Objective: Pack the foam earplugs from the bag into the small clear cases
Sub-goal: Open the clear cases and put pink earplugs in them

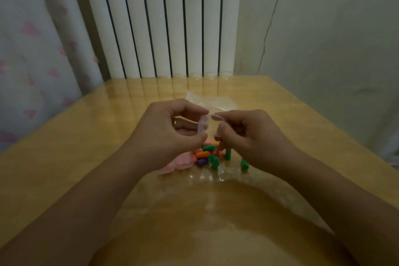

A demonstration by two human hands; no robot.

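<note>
Above the middle of the table, my left hand [170, 129] and my right hand [244, 134] both pinch a small clear case [204, 124], held on edge between the fingertips. Under the hands lies a pile of foam earplugs [207, 153] in green, orange, purple and pink. Two green earplugs [244, 164] lie a little apart to the right. A clear plastic bag [207, 101] lies flat just beyond the hands. Pink pieces [183, 163] sit at the pile's left, partly hidden by my left wrist.
The wooden table [86, 136] is glossy and reflects light. A white radiator [172, 19] stands behind its far edge, a curtain [28, 49] at the left, and a wall at the right.
</note>
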